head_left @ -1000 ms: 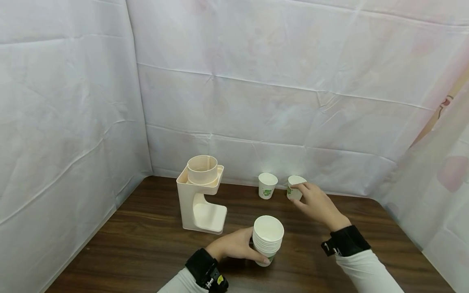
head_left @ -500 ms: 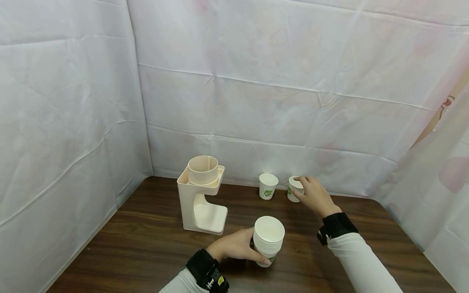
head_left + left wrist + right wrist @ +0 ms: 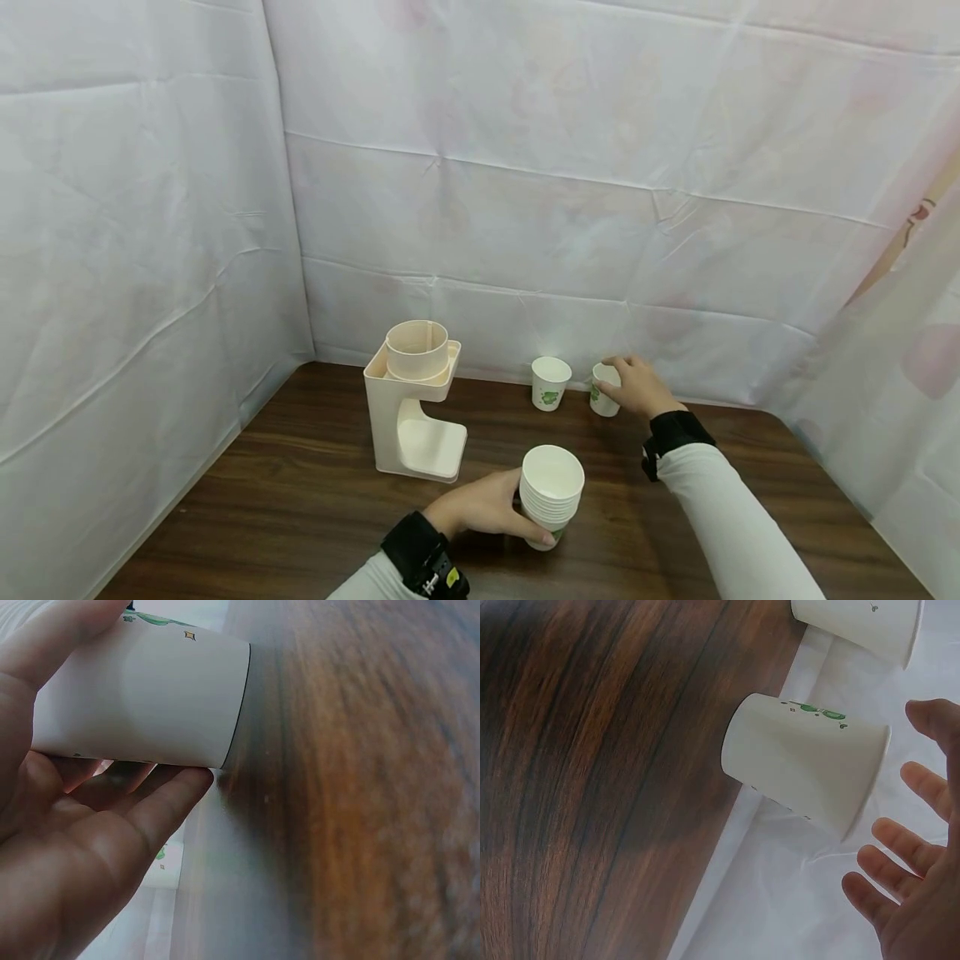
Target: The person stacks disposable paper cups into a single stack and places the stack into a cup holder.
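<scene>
My left hand [image 3: 491,504] grips a stack of nested white paper cups [image 3: 552,479] near the front of the table. Its thumb and fingers lie around the lowest cup, which has green print and stands close over the wood in the left wrist view. At the back, my right hand [image 3: 641,387] is beside a single paper cup [image 3: 604,402]. The right wrist view has its fingers [image 3: 889,874] spread and apart from this upright cup [image 3: 806,761]. Left of it stands a second single paper cup [image 3: 551,385], also upright with a green print.
A cream-coloured stand [image 3: 386,425] with a round holder [image 3: 417,350] on top is on the left of the brown wooden table [image 3: 300,500]. White cloth [image 3: 525,167] hangs behind and along both sides, close behind the two single cups.
My right hand's fingers were at the right-hand cup and have come off it; the forearm has swung left. My left hand and its stack have stayed put.
</scene>
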`<state>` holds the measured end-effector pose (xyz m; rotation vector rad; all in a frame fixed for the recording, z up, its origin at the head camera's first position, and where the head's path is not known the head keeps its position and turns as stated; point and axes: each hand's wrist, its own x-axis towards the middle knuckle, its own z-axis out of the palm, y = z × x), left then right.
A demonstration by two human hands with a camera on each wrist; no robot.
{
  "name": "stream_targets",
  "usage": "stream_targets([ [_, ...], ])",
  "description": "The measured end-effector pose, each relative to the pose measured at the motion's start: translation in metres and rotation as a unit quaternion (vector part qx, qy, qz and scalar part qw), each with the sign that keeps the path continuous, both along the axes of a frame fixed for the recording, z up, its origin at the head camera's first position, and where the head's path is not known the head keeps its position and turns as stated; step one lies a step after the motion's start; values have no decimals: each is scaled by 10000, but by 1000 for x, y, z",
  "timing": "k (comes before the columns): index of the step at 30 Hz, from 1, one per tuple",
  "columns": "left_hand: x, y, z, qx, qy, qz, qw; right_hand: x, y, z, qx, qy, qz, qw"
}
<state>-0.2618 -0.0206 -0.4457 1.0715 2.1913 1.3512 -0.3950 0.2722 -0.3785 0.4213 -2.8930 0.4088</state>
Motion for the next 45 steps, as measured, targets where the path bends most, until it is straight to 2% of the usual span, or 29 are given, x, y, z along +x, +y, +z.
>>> stream_targets([
  [5, 1, 0, 1, 39, 19, -41, 10000, -2, 0, 1, -9, -225, -127, 9997],
  [13, 1, -1, 1, 75, 112, -127, 9998, -2, -4, 2, 131, -232, -182, 9995],
  [21, 2, 0, 2, 213, 66, -278, 9994, -7, -6, 0, 301, -427, -240, 9983],
  [30, 2, 0, 3, 252, -6, -312, 9992, -10, -5, -1, 390, -410, -167, 9983],
  [37, 1, -1, 2, 193, 17, -236, 9995, -8, -7, 8, 297, -437, 129, 9985],
  [45, 1, 0, 2, 161, 126, -179, 9996, -1, -13, 23, 384, -886, 262, 9950],
])
